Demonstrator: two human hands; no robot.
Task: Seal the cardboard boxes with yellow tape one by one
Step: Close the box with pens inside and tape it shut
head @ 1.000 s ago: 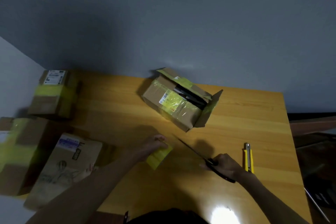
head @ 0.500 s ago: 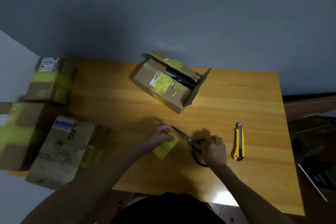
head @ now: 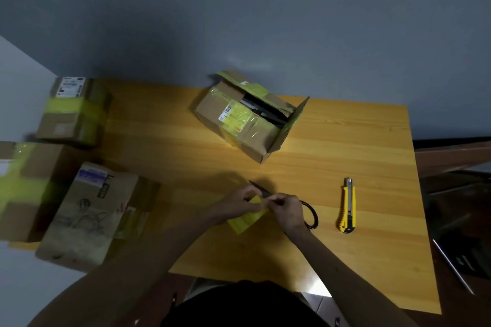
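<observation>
An open cardboard box (head: 261, 138) with old yellow tape on it sits at the back middle of the wooden table (head: 345, 260). Its flaps are up and dark contents show inside. In front of it my left hand (head: 235, 203) holds a piece of yellow tape (head: 245, 220) just above the table. My right hand (head: 288, 211) pinches the tape's upper edge with its fingertips, touching my left hand. Black scissors (head: 313, 216) lie under my right hand, with the blade tip poking out beyond my fingers and a handle loop showing to the right.
A yellow utility knife (head: 348, 207) lies to the right of my hands. Three taped cardboard boxes stand at the left: one at the back (head: 74, 111), one at the far left (head: 24, 186), one nearest me (head: 87, 215). The table's right edge borders dark furniture.
My right hand brought the scissors in from the right, laid them down and moved onto the tape. My left hand kept hold of the tape. The camera tilted down.
</observation>
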